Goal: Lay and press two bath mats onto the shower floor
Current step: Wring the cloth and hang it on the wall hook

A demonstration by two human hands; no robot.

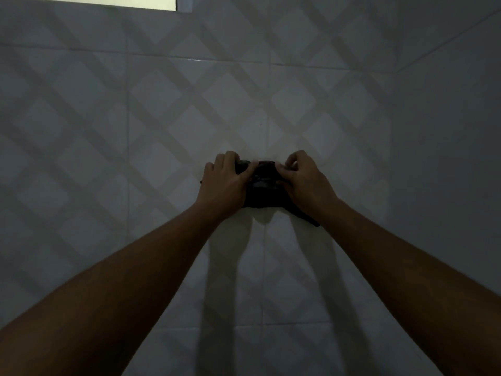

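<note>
Both my arms reach forward to a white tiled wall (pixel 162 118) with a pale diamond pattern. A small dark bundled thing (pixel 264 185), perhaps cloth, hangs on the wall at the centre; the dim light hides what it is. My left hand (pixel 226 180) grips its left side with curled fingers. My right hand (pixel 301 177) pinches its top right edge between thumb and fingers. A dark tail of it (pixel 309 219) droops below my right wrist. No bath mat or shower floor is in view.
A bright window edge (pixel 108 1) shows at the top left. A second tiled wall (pixel 447 131) meets the first at a corner on the right. The room is dim and my arms cast shadows down the tiles.
</note>
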